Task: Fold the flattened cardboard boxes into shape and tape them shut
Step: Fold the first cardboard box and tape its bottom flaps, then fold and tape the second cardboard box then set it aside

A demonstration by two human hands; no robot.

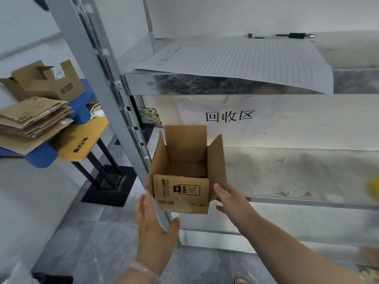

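Observation:
A small brown cardboard box (182, 193) is folded into shape, its top flaps standing open, and sits at the edge of a metal shelf. My left hand (152, 224) is just below and left of the box with fingers straight, near its left side. My right hand (229, 198) touches the box's right side and right flap with straight fingers. A stack of flattened cardboard boxes (32, 121) lies on a blue surface at the left, with an opened box (51, 80) behind it.
A metal shelving rack (102, 83) stands in front of me. A lined paper sheet (246, 60) and a pen (295, 35) lie on its upper shelf. A white sign with black characters (228, 116) hangs behind the box. A small black-legged table (82, 140) stands at left.

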